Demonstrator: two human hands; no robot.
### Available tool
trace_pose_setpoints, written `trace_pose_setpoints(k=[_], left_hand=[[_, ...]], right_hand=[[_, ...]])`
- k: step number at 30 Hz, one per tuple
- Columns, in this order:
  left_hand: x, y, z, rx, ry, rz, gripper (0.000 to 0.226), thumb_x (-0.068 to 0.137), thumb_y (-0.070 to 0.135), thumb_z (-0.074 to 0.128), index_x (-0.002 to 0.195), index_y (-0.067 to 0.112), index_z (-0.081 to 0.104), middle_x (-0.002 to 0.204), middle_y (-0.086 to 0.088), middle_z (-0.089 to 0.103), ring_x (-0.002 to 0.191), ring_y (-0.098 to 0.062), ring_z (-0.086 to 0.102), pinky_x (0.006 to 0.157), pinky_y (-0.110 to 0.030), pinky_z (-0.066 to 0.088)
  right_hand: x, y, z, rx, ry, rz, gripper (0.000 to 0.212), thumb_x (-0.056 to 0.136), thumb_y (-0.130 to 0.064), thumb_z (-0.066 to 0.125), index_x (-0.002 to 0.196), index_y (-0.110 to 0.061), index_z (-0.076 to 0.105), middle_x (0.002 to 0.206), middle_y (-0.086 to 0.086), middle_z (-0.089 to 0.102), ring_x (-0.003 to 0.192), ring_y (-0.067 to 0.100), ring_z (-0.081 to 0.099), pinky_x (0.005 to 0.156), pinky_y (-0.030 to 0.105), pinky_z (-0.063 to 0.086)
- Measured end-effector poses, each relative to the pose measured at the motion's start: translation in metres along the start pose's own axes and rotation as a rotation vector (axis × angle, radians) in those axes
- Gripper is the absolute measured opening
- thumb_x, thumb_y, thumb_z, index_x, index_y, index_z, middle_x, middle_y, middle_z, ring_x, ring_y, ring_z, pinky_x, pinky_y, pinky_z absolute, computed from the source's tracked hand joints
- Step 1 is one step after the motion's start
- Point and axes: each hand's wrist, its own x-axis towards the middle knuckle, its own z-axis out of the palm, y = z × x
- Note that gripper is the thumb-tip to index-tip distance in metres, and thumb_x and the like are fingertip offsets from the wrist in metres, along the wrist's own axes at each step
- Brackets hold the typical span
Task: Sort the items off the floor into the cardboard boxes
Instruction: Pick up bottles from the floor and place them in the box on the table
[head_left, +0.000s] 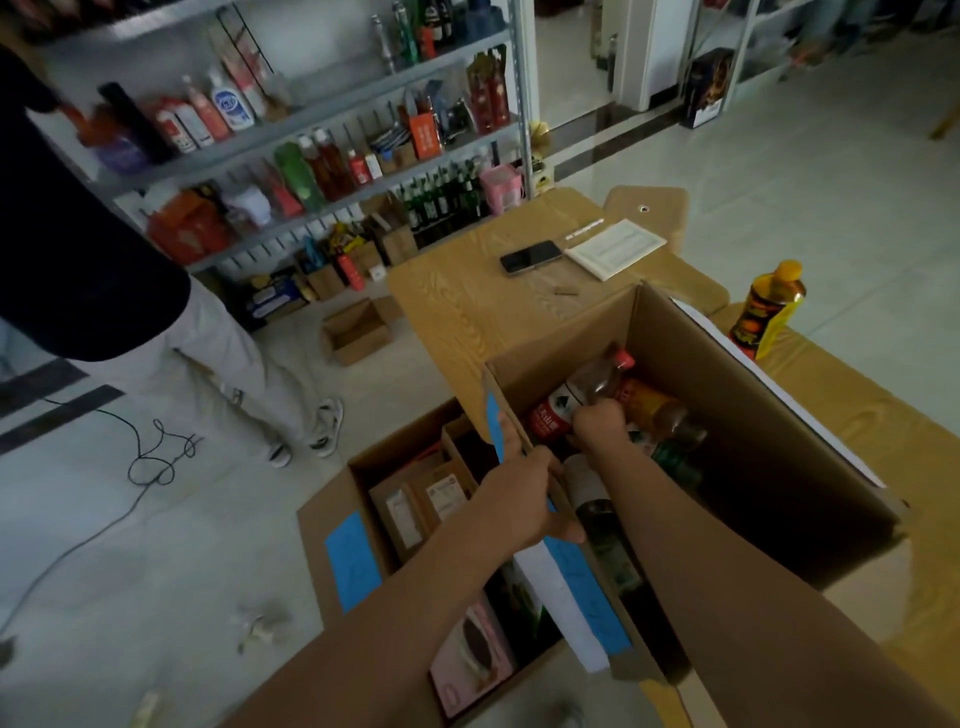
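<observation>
Head view, centre of frame: your right hand curls round the lower end of the red-capped bottle, which lies among other bottles inside the cardboard box. Your left hand grips the box's near wall. The bottle is probably full, heavy and smooth-sided. Hold its labelled middle, not the cap, and lower it gently.

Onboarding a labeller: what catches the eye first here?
The open cardboard box on the table, bottles packed inside, the right hand down among them and the left hand gripping its near edge. Next, a second box on the floor beside it, holding packets.
</observation>
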Motion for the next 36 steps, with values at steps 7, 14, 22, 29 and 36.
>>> trace_pose_setpoints(k=[7,14,22,29,36], left_hand=[[-0.009,-0.001,-0.005,-0.038,-0.024,0.001,0.076,0.068,0.044,0.083,0.128,0.020,0.044,0.151,-0.010,-0.038,0.112,-0.030,0.056,0.093,-0.040,0.050],[-0.028,-0.021,-0.009,-0.200,-0.081,0.153,0.088,0.081,0.041,0.073,0.151,0.025,0.022,0.157,-0.011,-0.024,0.146,-0.035,0.012,0.115,-0.043,0.029],[-0.110,-0.095,-0.026,-0.549,0.176,0.176,0.064,0.089,0.026,0.067,0.145,0.020,0.036,0.149,-0.001,0.035,0.126,-0.016,0.044,0.105,-0.036,0.041],[-0.224,-0.236,-0.036,-0.531,0.343,0.172,0.057,0.085,0.016,0.067,0.138,0.021,0.048,0.126,0.014,0.050,0.106,-0.002,0.051,0.075,0.006,0.035],[-0.280,-0.355,-0.003,-0.573,0.315,0.043,0.036,0.089,0.016,0.064,0.122,0.027,0.055,0.119,0.008,0.054,0.119,-0.021,0.053,0.087,-0.019,0.043]], right_hand=[[-0.022,-0.013,-0.003,0.008,0.036,-0.053,0.038,0.092,-0.004,0.050,0.129,-0.005,0.057,0.123,0.017,0.061,0.111,0.035,0.058,0.094,0.051,0.052],[-0.064,-0.027,-0.016,-0.251,0.132,-0.292,0.026,0.092,-0.009,0.051,0.113,-0.003,0.065,0.115,0.015,0.067,0.106,0.032,0.062,0.093,0.043,0.052],[-0.183,-0.035,0.015,-0.322,0.214,-0.486,0.034,0.093,-0.017,0.050,0.125,-0.012,0.059,0.100,0.001,0.061,0.089,0.018,0.061,0.070,0.018,0.043],[-0.298,0.013,0.140,-0.410,0.173,-0.619,0.035,0.096,-0.020,0.053,0.130,-0.014,0.057,0.126,0.007,0.062,0.111,0.024,0.058,0.090,0.036,0.046],[-0.397,0.125,0.252,-0.382,0.040,-0.432,0.032,0.104,-0.030,0.031,0.109,-0.027,0.062,0.096,-0.021,0.061,0.083,-0.007,0.057,0.069,0.000,0.045]])
